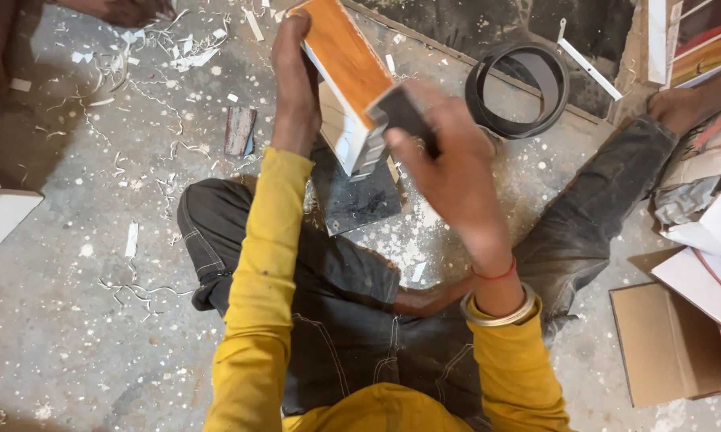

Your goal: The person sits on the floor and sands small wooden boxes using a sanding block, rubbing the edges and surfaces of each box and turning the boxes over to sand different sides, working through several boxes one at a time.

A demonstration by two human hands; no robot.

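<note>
**Sanding the edge of a laminated board**

Left hand point(295, 76) clamped on orange-faced board point(346, 80), held tilted above floor point(72, 320) before crossed legs. Right hand point(448, 168) closed on dark sanding block point(404, 116), pressed against white edge. Probably mid-rub; next stroke needs steady grip. Room left; edge-band coil point(520, 92) right.
</note>
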